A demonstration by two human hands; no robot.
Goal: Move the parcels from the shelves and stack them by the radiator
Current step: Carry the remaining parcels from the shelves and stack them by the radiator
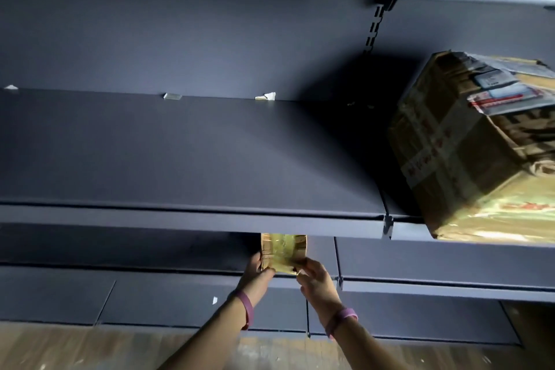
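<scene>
Cardboard small parcel (pixel 283 252), wrapped in yellowish tape, sits at front of lower shelf (pixel 150 275), top part hidden behind middle shelf (pixel 180 153) edge. Left hand (pixel 258 272) curled round parcel's left side, gripping it. Right hand (pixel 315 279) pinches its lower right corner, fingers bent. Pink wristband (pixel 247 305) on each wrist, 2 total. Large parcel (pixel 474 159), brown cardboard with clear tape and labels, rests on middle shelf at right, tilted, corner overhanging front edge, well apart from hands. White paper scraps (pixel 265 96) at back of middle shelf. Wood floor (pixel 90 348) below.
</scene>
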